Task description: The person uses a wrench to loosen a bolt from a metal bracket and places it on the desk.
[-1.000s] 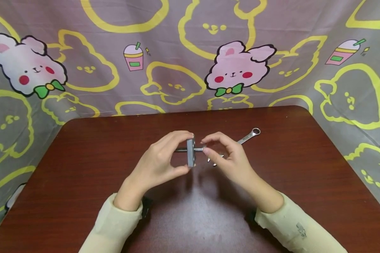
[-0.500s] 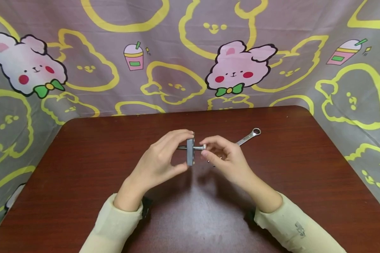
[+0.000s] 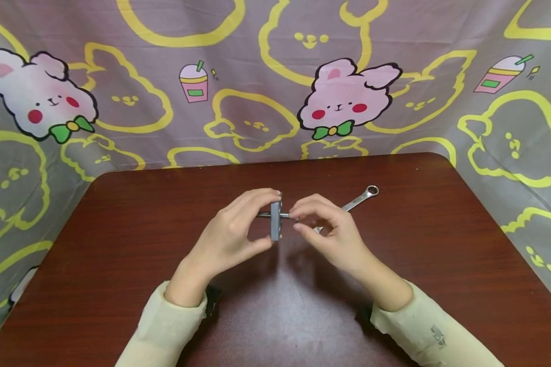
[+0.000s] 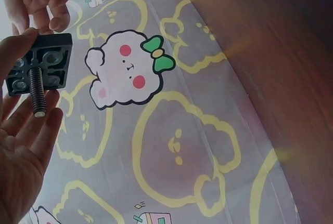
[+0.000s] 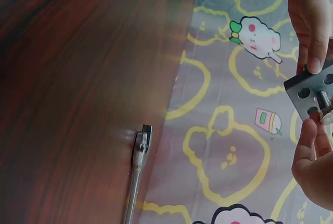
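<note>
Plate (image 3: 275,227) steady at left, bolt (image 3: 264,215) through it, right hand (image 3: 332,224) loosened.
The left hand (image 3: 229,227) grips the plate by opposite edges above the desk (image 3: 119,244), fingers at the top and thumb below, much as half a second ago; the bolt's threaded end points left. What has changed is at the bolt's right end: the right thumb has dropped away, leaving the curved fingers parted a little around it (whether a fingertip touches, I cannot tell). That looks like a pause between grips, with the bolt already passed through. Farther right, a wrench (image 3: 360,198) lies partly behind the right hand.
</note>
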Motion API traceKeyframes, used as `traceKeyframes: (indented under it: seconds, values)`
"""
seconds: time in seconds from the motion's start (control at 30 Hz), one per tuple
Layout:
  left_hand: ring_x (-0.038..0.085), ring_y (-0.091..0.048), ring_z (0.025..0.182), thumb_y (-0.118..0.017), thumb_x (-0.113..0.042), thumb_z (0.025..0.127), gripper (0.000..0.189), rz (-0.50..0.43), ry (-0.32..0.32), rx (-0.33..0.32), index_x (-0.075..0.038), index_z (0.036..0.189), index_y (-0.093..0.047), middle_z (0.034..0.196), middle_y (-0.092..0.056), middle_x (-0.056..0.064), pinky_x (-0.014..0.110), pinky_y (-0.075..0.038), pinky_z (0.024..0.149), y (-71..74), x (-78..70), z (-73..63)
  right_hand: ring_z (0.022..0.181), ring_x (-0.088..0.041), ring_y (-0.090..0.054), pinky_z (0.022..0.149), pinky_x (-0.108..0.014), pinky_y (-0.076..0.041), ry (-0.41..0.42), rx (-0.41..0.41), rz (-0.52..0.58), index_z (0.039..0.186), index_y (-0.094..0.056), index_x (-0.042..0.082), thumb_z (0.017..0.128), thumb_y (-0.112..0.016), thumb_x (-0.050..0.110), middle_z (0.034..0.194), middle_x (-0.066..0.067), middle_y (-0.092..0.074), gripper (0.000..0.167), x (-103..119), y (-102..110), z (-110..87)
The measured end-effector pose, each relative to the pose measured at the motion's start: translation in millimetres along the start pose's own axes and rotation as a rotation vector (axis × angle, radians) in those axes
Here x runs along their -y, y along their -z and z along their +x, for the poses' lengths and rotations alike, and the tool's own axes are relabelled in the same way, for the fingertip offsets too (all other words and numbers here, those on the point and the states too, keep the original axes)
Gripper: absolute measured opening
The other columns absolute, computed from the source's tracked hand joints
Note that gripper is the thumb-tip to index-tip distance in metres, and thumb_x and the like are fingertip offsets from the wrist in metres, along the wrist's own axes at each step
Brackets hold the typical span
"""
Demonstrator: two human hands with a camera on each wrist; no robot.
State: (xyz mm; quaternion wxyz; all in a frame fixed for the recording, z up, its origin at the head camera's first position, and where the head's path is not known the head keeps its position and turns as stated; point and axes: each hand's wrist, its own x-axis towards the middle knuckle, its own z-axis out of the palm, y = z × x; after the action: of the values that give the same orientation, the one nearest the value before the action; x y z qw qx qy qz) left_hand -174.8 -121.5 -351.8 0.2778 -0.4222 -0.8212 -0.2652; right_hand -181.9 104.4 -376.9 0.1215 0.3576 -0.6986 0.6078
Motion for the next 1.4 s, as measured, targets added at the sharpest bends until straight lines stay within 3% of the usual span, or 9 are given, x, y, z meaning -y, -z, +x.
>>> traceKeyframes:
  seconds: [0.13,0.27,0.47,0.57,0.7,0.87,1.1,1.23,1.4]
  values:
    - [0.022,-0.059,0.121,-0.083,-0.005,0.068,0.065,0.004,-0.006,-0.002,-0.001,0.127,-0.055,0.131,-0.061,0.011,0.034,-0.051,0.103,-0.1,-0.1,-0.1,0.094,-0.01,-0.064,0.074,-0.022,-0.058,-0.022,0.013,-0.012,0.108,-0.068,-0.002,0.083,-0.071,-0.01,0.107,-0.017,-0.065,0.027,0.2,3.3,0.0]
    - [0.022,-0.06,0.121,-0.082,-0.004,0.069,0.064,0.006,-0.012,-0.002,-0.001,0.127,-0.055,0.131,-0.062,0.011,0.034,-0.051,0.103,-0.5,-0.2,-0.4,0.092,-0.009,-0.064,0.068,-0.025,-0.059,-0.107,0.038,-0.027,0.112,-0.067,-0.001,0.085,-0.071,-0.005,0.109,-0.017,-0.065,0.028,-1.0,7.4,-0.3]
    - [0.022,-0.06,0.121,-0.081,-0.004,0.069,0.063,0.001,-0.014,0.004,-0.001,0.127,-0.055,0.131,-0.062,0.011,0.033,-0.05,0.103,-1.0,-1.4,-0.4,0.077,-0.008,-0.063,0.06,-0.024,-0.055,-0.248,0.08,-0.05,0.114,-0.068,0.002,0.089,-0.069,0.003,0.106,-0.012,-0.07,0.025,-2.0,8.8,-0.4]
    - [0.021,-0.059,0.122,-0.08,-0.004,0.069,0.063,0.001,-0.014,0.008,-0.002,0.127,-0.055,0.132,-0.061,0.01,0.033,-0.05,0.104,-1.4,-1.8,-0.6,0.07,-0.01,-0.063,0.059,-0.024,-0.054,-0.27,0.085,-0.074,0.109,-0.07,0.003,0.091,-0.068,0.006,0.098,-0.013,-0.071,0.019,-2.0,6.8,0.3]
    - [0.022,-0.059,0.123,-0.081,-0.003,0.069,0.063,0.012,-0.018,0.009,-0.002,0.127,-0.055,0.132,-0.061,0.011,0.033,-0.05,0.103,-1.7,-1.7,-1.2,0.072,-0.009,-0.063,0.06,-0.025,-0.054,-0.22,0.065,-0.134,0.104,-0.071,0.007,0.089,-0.07,0.006,0.091,-0.008,-0.072,0.015,-2.0,3.6,1.0]
    - [0.022,-0.059,0.123,-0.081,-0.003,0.069,0.064,0.017,-0.02,0.013,-0.002,0.127,-0.055,0.132,-0.061,0.011,0.034,-0.05,0.103,-1.3,-1.3,-1.0,0.079,-0.007,-0.061,0.065,-0.024,-0.056,-0.1,0.021,-0.18,0.106,-0.069,0.006,0.083,-0.074,-0.001,0.087,-0.005,-0.07,0.024,-1.5,1.4,-0.2]
    - [0.022,-0.059,0.123,-0.081,-0.003,0.069,0.065,0.012,-0.028,-0.001,-0.001,0.127,-0.055,0.132,-0.061,0.011,0.034,-0.051,0.103,0.1,-1.0,1.5,0.083,-0.008,-0.061,0.064,-0.02,-0.055,0.029,-0.029,-0.156,0.106,-0.071,0.004,0.081,-0.073,-0.009,0.095,-0.008,-0.069,0.029,-2.3,0.5,-0.6]
    - [0.022,-0.059,0.123,-0.08,-0.002,0.069,0.064,0.013,-0.034,-0.002,-0.001,0.127,-0.055,0.132,-0.061,0.012,0.034,-0.05,0.103,-0.6,-1.0,2.2,0.089,-0.011,-0.06,0.063,-0.018,-0.052,0.07,-0.043,-0.136,0.102,-0.073,0.005,0.081,-0.069,-0.013,0.098,-0.009,-0.069,0.028,-0.8,0.9,0.1]
    - [0.022,-0.059,0.123,-0.08,-0.003,0.069,0.064,0.012,-0.029,-0.002,-0.001,0.127,-0.054,0.132,-0.061,0.012,0.034,-0.05,0.103,-1.4,-0.6,1.7,0.101,-0.013,-0.061,0.073,-0.021,-0.052,0.088,-0.033,-0.133,0.102,-0.073,0.006,0.081,-0.066,-0.015,0.103,-0.01,-0.068,0.03,-0.4,2.0,0.1]
